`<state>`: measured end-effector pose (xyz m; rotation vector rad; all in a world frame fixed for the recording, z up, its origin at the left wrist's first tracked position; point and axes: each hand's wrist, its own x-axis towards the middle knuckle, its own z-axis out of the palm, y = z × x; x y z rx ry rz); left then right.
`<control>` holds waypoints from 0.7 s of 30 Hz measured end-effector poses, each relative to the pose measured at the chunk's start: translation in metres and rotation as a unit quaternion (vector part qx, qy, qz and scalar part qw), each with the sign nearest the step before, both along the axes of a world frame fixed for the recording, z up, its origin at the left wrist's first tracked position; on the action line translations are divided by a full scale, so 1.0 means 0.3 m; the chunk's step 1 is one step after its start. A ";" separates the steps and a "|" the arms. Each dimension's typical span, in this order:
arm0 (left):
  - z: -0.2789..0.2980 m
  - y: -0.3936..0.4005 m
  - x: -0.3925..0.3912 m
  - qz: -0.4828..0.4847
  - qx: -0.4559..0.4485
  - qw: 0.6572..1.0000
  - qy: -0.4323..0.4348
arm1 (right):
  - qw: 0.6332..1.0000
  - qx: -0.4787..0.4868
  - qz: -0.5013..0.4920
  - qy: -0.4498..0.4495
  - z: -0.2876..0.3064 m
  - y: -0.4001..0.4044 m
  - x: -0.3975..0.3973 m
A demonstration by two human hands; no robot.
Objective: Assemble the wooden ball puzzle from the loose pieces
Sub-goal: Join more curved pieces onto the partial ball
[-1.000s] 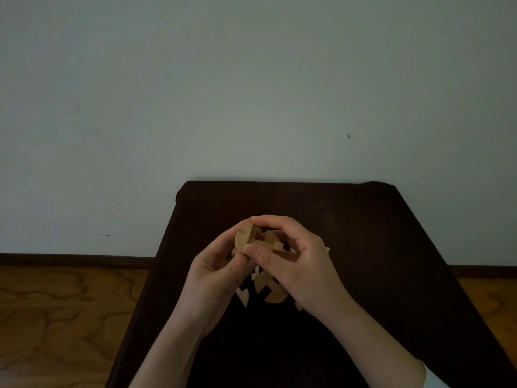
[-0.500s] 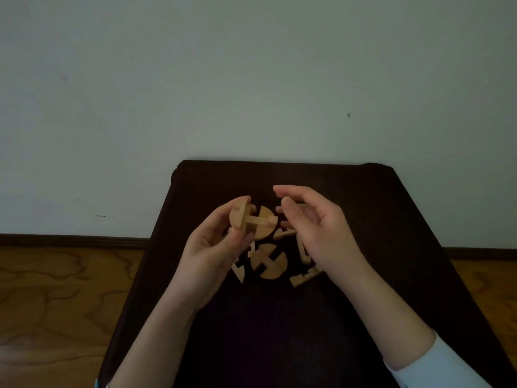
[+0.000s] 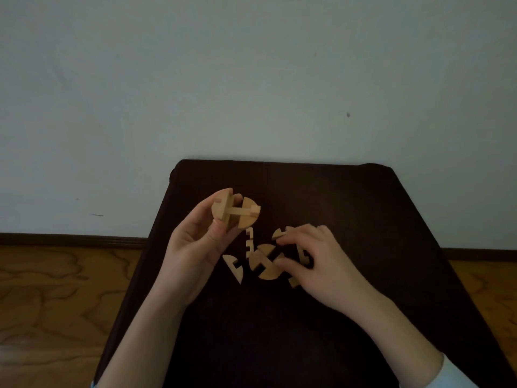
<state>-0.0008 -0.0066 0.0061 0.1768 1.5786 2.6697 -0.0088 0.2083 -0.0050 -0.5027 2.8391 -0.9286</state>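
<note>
My left hand [image 3: 195,247] grips the partly built wooden ball [image 3: 235,212] and holds it above the dark table [image 3: 321,191]; it is two rounded slices joined by a cross bar. My right hand [image 3: 319,264] is down on the loose pieces with thumb and forefinger curled round a notched piece [image 3: 303,253]. Beside its fingertips lie a crossed disc [image 3: 264,264] and a small half-round piece [image 3: 279,233]. A notched strip [image 3: 249,242] and a pointed wedge [image 3: 233,266] lie under the left hand's fingers. Another piece [image 3: 293,281] is partly hidden by the right palm.
The table's far edge stands against a pale wall [image 3: 251,79]. Wooden floor [image 3: 56,303] shows on both sides of the table.
My right hand has let go of the ball and dropped to the loose pieces on the table. The left hand keeps the ball, now lifted slightly to the left.
</note>
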 end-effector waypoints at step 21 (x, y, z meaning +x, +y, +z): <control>0.022 -0.113 -0.020 0.066 0.035 0.997 0.021 | 0.994 0.097 0.057 -0.013 -0.024 -0.063 0.018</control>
